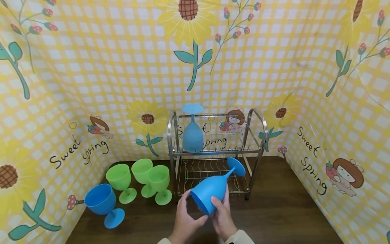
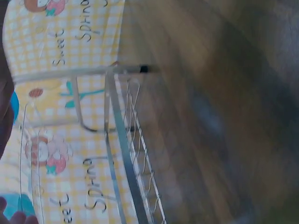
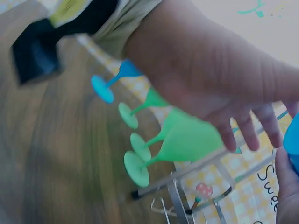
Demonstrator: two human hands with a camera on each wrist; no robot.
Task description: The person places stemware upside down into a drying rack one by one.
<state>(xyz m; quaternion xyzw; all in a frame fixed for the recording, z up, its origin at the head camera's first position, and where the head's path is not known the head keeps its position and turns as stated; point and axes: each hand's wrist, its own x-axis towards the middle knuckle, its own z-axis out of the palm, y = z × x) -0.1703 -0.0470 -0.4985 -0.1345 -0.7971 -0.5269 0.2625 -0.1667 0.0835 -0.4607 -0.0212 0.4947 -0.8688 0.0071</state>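
Observation:
A blue goblet (image 1: 210, 193) is tilted in front of the rack, its rim toward the lower left and its foot toward the upper right. My right hand (image 1: 223, 217) grips the bowl, thumb across the near side and fingers behind. At the rim, my left hand (image 1: 186, 218) holds the goblet between thumb and fingers. A second blue goblet (image 1: 193, 137) stands upside down on the upper tier of the metal dish rack (image 1: 262, 135). In the right wrist view, only part of the held goblet (image 3: 292, 140) shows at the right edge.
Three green goblets (image 1: 118, 178) stand upright left of the rack. Another blue goblet (image 1: 100, 200) stands upright nearer the front left. Behind and at both sides hangs a checked, flower-printed cloth (image 1: 122, 67). The dark wooden table (image 1: 283, 210) extends right of the rack.

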